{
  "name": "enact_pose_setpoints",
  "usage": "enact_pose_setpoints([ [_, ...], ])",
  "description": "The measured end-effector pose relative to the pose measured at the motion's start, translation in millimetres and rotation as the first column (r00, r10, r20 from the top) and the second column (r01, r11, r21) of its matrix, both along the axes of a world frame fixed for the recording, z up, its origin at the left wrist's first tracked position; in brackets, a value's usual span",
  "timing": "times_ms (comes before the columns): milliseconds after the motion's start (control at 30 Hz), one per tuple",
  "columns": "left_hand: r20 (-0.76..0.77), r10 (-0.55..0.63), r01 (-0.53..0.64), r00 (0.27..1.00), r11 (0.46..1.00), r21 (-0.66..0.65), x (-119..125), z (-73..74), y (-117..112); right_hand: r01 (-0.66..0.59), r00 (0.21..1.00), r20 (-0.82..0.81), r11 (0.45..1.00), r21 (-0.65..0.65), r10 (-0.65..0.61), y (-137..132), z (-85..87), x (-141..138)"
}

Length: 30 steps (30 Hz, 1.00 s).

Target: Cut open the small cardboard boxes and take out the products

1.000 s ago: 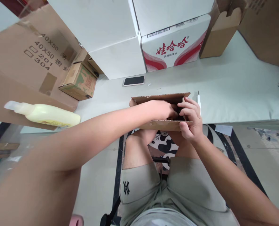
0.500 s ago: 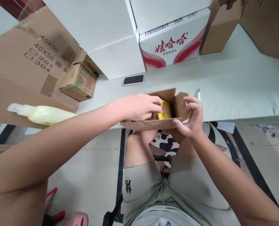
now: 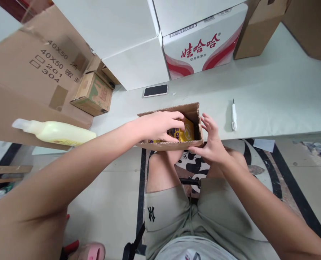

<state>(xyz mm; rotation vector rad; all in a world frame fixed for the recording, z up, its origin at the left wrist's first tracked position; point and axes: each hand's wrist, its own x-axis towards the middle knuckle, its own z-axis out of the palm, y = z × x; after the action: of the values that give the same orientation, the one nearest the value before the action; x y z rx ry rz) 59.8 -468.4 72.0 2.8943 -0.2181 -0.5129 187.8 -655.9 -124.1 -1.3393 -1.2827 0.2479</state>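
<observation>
A pale yellow bottle point(image 3: 65, 133) is on the left. Next, a phone point(image 3: 155, 90) lies flat on the table point(image 3: 274, 101), behind an open cardboard box point(image 3: 174, 146). The left hand point(image 3: 163, 126) reaches into this box, fingers bent over a yellow pack point(image 3: 188, 130) that sits inside. I cannot tell if it grips the pack. The right hand point(image 3: 210, 141) is open, fingers spread, by the box's right end. Last comes a white craft knife point(image 3: 233, 117).

The left grip point(image 3: 164, 124) is over yellow packaging point(image 3: 188, 130) in a cardboard box point(image 3: 174, 146).
</observation>
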Motion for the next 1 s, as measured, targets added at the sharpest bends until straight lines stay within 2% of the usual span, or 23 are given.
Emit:
enact_pose_setpoints([
  [133,-0.044,-0.063,0.065,0.997,0.996,0.062,6,-1.7,-4,-0.264,0.963,-0.090,0.958,-0.113,0.255,6,-4.8,13],
  [200,-0.044,-0.072,0.076,0.996,0.994,0.080,6,-3.7,-3,-0.318,0.944,-0.124,0.942,-0.105,0.304,11,-5.2,17],
  [367,0.016,-0.116,0.115,0.993,0.991,0.062,-1,-6.0,6,-0.265,0.959,-0.115,0.962,-0.062,0.257,20,-8.5,16],
  [467,0.075,-0.094,0.090,0.993,0.994,0.060,-9,-2.5,12,-0.276,0.954,-0.137,0.959,-0.061,0.266,22,-9.6,13],
  [567,0.135,-0.016,0.015,0.991,1.000,0.009,-24,5.1,20,-0.260,0.959,-0.135,0.964,-0.061,0.250,22,-9.8,12],
  [700,0.163,0.185,-0.186,0.969,0.983,-0.012,-57,14.0,33,-0.249,0.963,-0.121,0.967,-0.046,0.242,21,-11.4,13],
  [767,0.155,0.319,-0.322,0.935,0.947,-0.006,-70,16.3,34,-0.265,0.959,-0.115,0.964,-0.036,0.259,21,-12.9,13],
  [833,0.144,0.469,-0.475,0.871,0.880,0.009,-75,18.9,27,-0.283,0.954,-0.121,0.958,-0.044,0.276,21,-15.0,12],
  [933,0.106,0.700,-0.708,0.706,0.700,0.096,-64,26.0,4,-0.291,0.949,-0.146,0.954,-0.071,0.279,21,-18.6,12],
  [1000,0.056,0.807,-0.799,0.588,0.569,0.197,-47,31.7,-13,-0.280,0.952,-0.151,0.956,-0.084,0.266,21,-20.3,12],
])
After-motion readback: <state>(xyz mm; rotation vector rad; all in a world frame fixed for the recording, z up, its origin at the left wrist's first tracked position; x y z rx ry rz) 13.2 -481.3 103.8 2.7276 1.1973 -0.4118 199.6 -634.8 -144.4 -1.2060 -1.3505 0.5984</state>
